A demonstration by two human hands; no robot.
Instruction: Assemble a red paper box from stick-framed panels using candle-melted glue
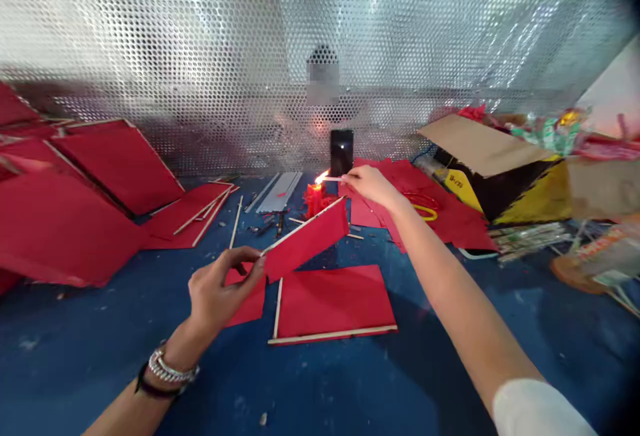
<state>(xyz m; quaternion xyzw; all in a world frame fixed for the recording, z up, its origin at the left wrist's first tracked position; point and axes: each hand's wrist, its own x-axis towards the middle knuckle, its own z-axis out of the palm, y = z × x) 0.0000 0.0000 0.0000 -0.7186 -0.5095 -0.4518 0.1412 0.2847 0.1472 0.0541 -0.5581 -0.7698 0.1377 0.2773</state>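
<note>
Pinching a short stick [333, 179] by one end, the right hand [373, 187] holds the other end at the flame [323, 176] of a candle [315, 200], likely so no finger gets burned. The left hand [220, 289] pinches a red strip [309, 241] by its near end, perhaps to leave its stick-lined edge free. The candle stands toward the back edge of the desk [350, 393]; a red sheet [335, 299] lies nearer the front.

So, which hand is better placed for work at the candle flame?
Right, likely: the right hand holds a stick at the flame; the left hand, farther away, holds a red panel.
</note>
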